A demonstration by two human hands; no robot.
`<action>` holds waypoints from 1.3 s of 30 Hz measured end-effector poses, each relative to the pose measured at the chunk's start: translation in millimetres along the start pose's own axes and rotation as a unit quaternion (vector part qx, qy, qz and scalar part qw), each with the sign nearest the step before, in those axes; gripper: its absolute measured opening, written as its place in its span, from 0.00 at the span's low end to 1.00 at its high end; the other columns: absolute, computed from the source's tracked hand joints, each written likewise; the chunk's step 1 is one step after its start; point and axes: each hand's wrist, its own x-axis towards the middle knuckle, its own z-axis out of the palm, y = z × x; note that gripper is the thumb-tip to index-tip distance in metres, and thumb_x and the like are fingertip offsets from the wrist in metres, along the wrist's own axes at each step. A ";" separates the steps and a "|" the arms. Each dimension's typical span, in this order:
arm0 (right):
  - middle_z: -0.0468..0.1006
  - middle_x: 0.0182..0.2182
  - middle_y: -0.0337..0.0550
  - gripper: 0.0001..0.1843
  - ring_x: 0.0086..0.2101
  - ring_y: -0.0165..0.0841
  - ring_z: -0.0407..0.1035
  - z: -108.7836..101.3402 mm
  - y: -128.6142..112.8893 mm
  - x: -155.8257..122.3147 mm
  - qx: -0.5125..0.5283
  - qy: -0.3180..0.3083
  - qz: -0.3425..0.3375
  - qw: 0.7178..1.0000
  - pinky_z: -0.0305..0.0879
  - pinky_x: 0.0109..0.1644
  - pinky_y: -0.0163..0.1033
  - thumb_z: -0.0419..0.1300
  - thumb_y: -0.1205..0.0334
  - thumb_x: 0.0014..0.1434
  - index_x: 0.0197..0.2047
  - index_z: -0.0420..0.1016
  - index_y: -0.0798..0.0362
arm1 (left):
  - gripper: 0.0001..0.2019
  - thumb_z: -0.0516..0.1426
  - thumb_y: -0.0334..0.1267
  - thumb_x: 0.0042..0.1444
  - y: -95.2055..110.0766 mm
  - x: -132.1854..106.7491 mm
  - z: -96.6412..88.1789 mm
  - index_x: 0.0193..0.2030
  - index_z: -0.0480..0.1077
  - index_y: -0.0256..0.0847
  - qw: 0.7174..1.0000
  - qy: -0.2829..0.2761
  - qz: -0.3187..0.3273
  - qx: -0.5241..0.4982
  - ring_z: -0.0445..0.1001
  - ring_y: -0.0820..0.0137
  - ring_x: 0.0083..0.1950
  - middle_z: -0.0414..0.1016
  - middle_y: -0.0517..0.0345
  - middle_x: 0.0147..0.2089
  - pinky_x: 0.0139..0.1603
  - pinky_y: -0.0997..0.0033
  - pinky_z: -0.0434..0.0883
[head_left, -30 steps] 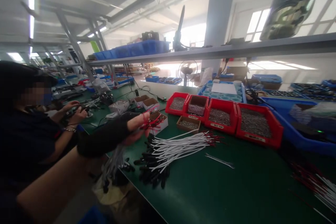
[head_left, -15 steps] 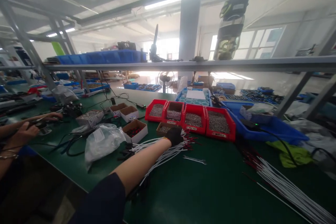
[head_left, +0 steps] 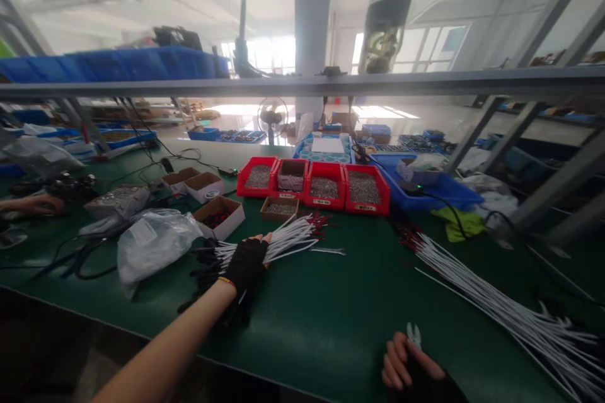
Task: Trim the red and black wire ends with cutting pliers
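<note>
My left hand (head_left: 246, 262), in a black fingerless glove, is closed around the middle of a bundle of white cables (head_left: 290, 234). The cables have red ends at the right and black ends at the left, partly covered by my hand and wrist. Near the bottom edge, my right hand (head_left: 409, 365) is wrapped round a small pair of pliers (head_left: 414, 335). Their silver jaws point up and stand apart, while the handles are hidden in my palm. A metal wrench (head_left: 328, 251) lies beside the cables' red ends.
Red bins (head_left: 366, 192) of small metal parts stand behind the cables, with a small cardboard box (head_left: 280, 216) before them. A second white cable bundle (head_left: 491, 293) lies at right. A plastic bag (head_left: 155, 245) is at left, near another person's hand (head_left: 38, 204). A shelf (head_left: 293, 85) spans above.
My left hand has moved back from the cables' red ends to their middle. My right hand with the pliers has come into view. The view has swung right and downward.
</note>
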 end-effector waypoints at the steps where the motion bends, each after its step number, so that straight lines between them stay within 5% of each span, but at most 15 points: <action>1: 0.66 0.17 0.32 0.23 0.19 0.27 0.62 4.4 1.1 -3.0 0.018 0.014 -0.007 1.000 0.67 0.30 0.39 0.78 0.45 0.46 0.25 0.73 0.51 | 0.23 0.63 0.39 0.66 0.3 1.7 0.6 0.65 0.68 0.39 1.000 0.009 0.004 -0.005 0.69 0.50 0.66 0.69 0.44 0.67 0.65 0.39 0.66; 5: 0.71 0.20 0.33 0.18 0.21 0.27 0.65 13.0 -2.1 -18.4 0.073 0.043 -0.047 0.995 0.69 0.32 0.38 0.79 0.53 0.48 0.26 0.75 0.52 | 0.24 0.63 0.36 0.64 13.2 -0.1 -7.7 0.65 0.67 0.36 0.997 0.059 0.036 -0.042 0.65 0.47 0.70 0.68 0.41 0.68 0.71 0.36 0.59; 8: 0.71 0.21 0.32 0.18 0.24 0.28 0.69 2.3 -17.0 -31.2 0.116 0.076 -0.099 0.985 0.73 0.35 0.38 0.79 0.55 0.49 0.27 0.74 0.51 | 0.26 0.62 0.39 0.64 36.6 -27.3 -9.2 0.67 0.64 0.37 0.987 0.111 0.075 -0.087 0.58 0.50 0.75 0.65 0.38 0.71 0.75 0.45 0.56; 11: 0.73 0.23 0.29 0.20 0.28 0.27 0.72 -19.2 -36.6 -44.0 0.176 0.130 -0.181 0.959 0.78 0.45 0.37 0.81 0.60 0.45 0.27 0.71 0.50 | 0.22 0.53 0.42 0.70 62.5 -66.8 11.5 0.68 0.61 0.39 0.976 0.142 0.084 -0.140 0.65 0.58 0.71 0.67 0.42 0.70 0.72 0.55 0.65; 15: 0.74 0.24 0.29 0.16 0.29 0.29 0.75 -37.0 -48.7 -55.4 0.230 0.176 -0.256 0.922 0.80 0.47 0.41 0.76 0.67 0.49 0.29 0.71 0.52 | 0.21 0.49 0.41 0.71 91.9 -95.0 56.7 0.65 0.63 0.32 0.971 0.157 0.044 -0.174 0.68 0.43 0.69 0.71 0.30 0.65 0.66 0.36 0.69; 20: 0.71 0.24 0.32 0.13 0.27 0.29 0.72 -26.0 -41.4 -49.4 0.253 0.165 -0.269 0.915 0.79 0.43 0.42 0.64 0.62 0.66 0.30 0.70 0.54 | 0.21 0.51 0.39 0.71 151.3 -75.6 81.7 0.67 0.64 0.33 0.958 0.143 0.079 -0.235 0.66 0.48 0.71 0.72 0.35 0.67 0.70 0.41 0.67; 24: 0.71 0.24 0.33 0.15 0.27 0.29 0.72 -13.7 -36.2 -40.6 0.252 0.174 -0.265 0.914 0.79 0.42 0.42 0.62 0.60 0.69 0.30 0.71 0.54 | 0.18 0.55 0.38 0.69 210.8 -60.9 78.6 0.63 0.70 0.36 0.938 0.112 0.158 -0.288 0.71 0.51 0.68 0.77 0.40 0.63 0.68 0.45 0.71; 27: 0.70 0.23 0.33 0.18 0.26 0.29 0.71 -11.1 -39.9 -44.3 0.250 0.201 -0.252 0.913 0.79 0.41 0.42 0.58 0.59 0.72 0.28 0.70 0.54 | 0.17 0.56 0.39 0.68 229.9 -60.8 66.9 0.61 0.72 0.39 0.916 0.092 0.212 -0.327 0.75 0.57 0.65 0.80 0.46 0.61 0.66 0.55 0.75; 30: 0.70 0.22 0.33 0.22 0.27 0.30 0.72 -21.2 -56.7 -58.8 0.251 0.263 -0.268 0.892 0.79 0.41 0.43 0.51 0.60 0.75 0.29 0.70 0.54 | 0.16 0.51 0.37 0.71 207.0 -67.3 46.8 0.62 0.70 0.39 0.913 0.104 0.178 -0.353 0.75 0.61 0.64 0.78 0.46 0.62 0.65 0.58 0.75; 34: 0.78 0.29 0.39 0.22 0.36 0.34 0.78 -51.3 -93.4 -69.0 0.237 0.385 -0.312 0.836 0.79 0.43 0.44 0.50 0.57 0.76 0.31 0.71 0.55 | 0.14 0.49 0.39 0.73 122.4 -91.1 27.1 0.58 0.71 0.41 0.923 0.152 0.068 -0.346 0.78 0.56 0.59 0.78 0.46 0.58 0.61 0.48 0.76; 36: 0.81 0.36 0.43 0.21 0.40 0.36 0.79 -64.0 -108.6 -59.3 0.215 0.405 -0.310 0.833 0.78 0.43 0.44 0.53 0.55 0.75 0.31 0.71 0.56 | 0.14 0.49 0.40 0.73 74.4 -108.6 28.4 0.54 0.73 0.41 0.930 0.163 0.039 -0.328 0.79 0.55 0.54 0.80 0.47 0.53 0.57 0.49 0.76; 39: 0.81 0.42 0.46 0.16 0.43 0.36 0.78 -71.4 -120.9 -29.5 0.175 0.379 -0.296 0.859 0.78 0.44 0.44 0.57 0.55 0.73 0.37 0.74 0.57 | 0.12 0.51 0.43 0.71 22.8 -131.3 40.2 0.49 0.74 0.45 0.947 0.227 0.075 -0.214 0.80 0.57 0.45 0.81 0.53 0.46 0.48 0.56 0.77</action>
